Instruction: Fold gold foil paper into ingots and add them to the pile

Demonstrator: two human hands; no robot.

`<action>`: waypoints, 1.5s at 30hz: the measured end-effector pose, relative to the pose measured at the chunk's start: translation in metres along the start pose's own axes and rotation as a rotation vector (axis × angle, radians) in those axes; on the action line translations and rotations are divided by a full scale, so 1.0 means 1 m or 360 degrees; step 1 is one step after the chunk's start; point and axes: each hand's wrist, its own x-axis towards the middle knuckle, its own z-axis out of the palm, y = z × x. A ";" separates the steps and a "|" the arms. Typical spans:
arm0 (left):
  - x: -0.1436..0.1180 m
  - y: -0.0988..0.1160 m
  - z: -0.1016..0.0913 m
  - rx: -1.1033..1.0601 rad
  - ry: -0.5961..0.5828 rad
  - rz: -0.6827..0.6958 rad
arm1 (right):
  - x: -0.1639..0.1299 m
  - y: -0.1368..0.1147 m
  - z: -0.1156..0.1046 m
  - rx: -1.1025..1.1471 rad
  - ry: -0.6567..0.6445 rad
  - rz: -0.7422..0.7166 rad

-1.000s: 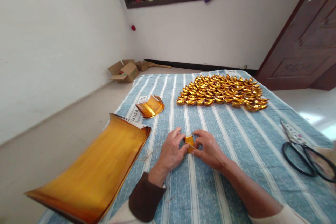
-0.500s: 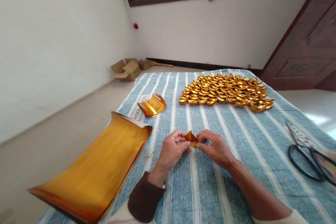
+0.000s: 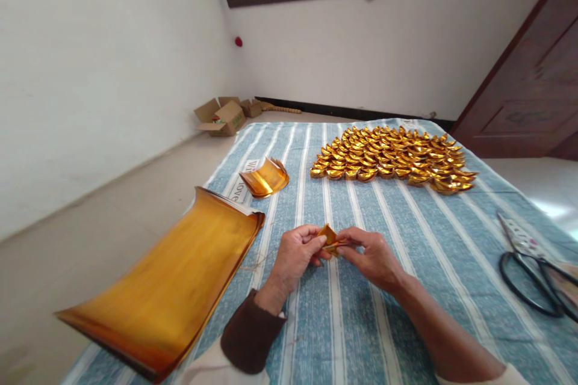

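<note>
Both hands pinch a small piece of folded gold foil paper (image 3: 329,233) above the striped cloth. My left hand (image 3: 298,251) grips its left side between thumb and fingers. From the right, my right hand (image 3: 371,255) pinches the lower right part with thumb and forefinger. A pointed flap stands up between the hands; the fingers hide part of the folds. Beyond the hands lie many gold paper ingots (image 3: 388,156), set close together in rows. Left of them is a small curled stack of gold paper (image 3: 265,178).
A large stack of gold sheets (image 3: 171,277) lies along the left side of the blue striped cloth (image 3: 311,325). Black-handled scissors (image 3: 533,271) rest at the right edge. Cardboard boxes (image 3: 226,117) stand on the floor beyond, near the wall. A brown door (image 3: 519,84) is at right.
The paper's raised flap has shifted and tilted, and its lower part is now pinched narrower at the right. My left thumb has moved onto the flap. The view has shifted slightly.
</note>
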 end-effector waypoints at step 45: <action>-0.006 0.003 0.005 -0.0179 -0.0011 -0.0144 | -0.003 0.004 0.011 -0.0232 0.0281 -0.0018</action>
